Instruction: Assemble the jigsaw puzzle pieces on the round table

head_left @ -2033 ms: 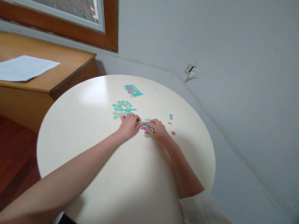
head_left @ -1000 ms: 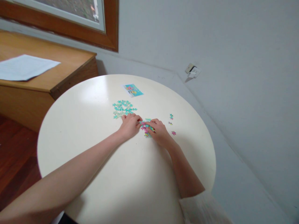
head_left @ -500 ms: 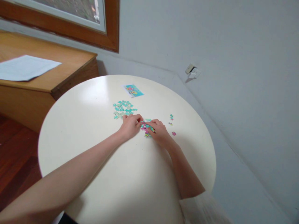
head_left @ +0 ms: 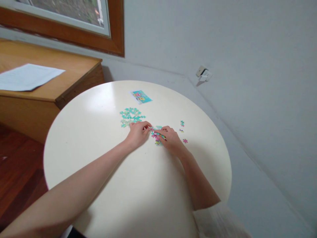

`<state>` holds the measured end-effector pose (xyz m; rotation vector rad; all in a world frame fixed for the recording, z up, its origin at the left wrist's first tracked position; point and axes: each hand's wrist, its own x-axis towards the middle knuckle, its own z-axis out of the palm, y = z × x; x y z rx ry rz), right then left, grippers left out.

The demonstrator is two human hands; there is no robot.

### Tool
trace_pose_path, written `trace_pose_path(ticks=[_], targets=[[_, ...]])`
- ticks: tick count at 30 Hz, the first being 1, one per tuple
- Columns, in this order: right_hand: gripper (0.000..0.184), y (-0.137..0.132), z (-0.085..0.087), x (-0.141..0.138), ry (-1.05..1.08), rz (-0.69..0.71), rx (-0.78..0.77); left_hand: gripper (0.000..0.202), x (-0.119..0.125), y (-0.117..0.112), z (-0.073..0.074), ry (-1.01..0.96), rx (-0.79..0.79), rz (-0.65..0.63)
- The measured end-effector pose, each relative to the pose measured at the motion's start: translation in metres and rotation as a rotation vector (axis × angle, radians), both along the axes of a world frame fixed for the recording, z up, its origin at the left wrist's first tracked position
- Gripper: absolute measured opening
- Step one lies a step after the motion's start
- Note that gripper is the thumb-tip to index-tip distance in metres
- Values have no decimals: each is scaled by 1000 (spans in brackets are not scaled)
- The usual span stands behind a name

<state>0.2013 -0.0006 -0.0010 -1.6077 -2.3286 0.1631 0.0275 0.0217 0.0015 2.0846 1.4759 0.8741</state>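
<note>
My left hand is closed, thumb and fingertips pinching a small pink-and-teal puzzle piece at the left edge of a joined patch. Opposite it, my right hand grips the joined puzzle pieces, pink, teal and yellow, with the thumb near the front and fingers behind. The patch looks slightly tilted, and its right part is hidden by that hand. Just beyond my left hand lies a cluster of loose teal and pale green puzzle pieces.
A small picture card lies towards the table's far side. A few loose pieces sit to the right, among them a pink one. The round white table stands near a wooden bench bearing a paper sheet.
The joined pieces have tipped a little in my right hand, showing a narrower face. My left hand stays almost in place, its pinched piece now more visible. The view has shifted slightly.
</note>
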Motion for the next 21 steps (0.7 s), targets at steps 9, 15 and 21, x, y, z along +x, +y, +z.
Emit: trace_pose_path(ticks=[9,15,21], targets=[[28,6,-8,6,-4,-20,25,20,-2,-3,8,14,-50,-7],[28,5,-7,5,4,-34,35,17,-2,-4,7,6,-113,-4],[28,3,-5,3,12,-44,23,16,-2,-3,5,15,-128,1]])
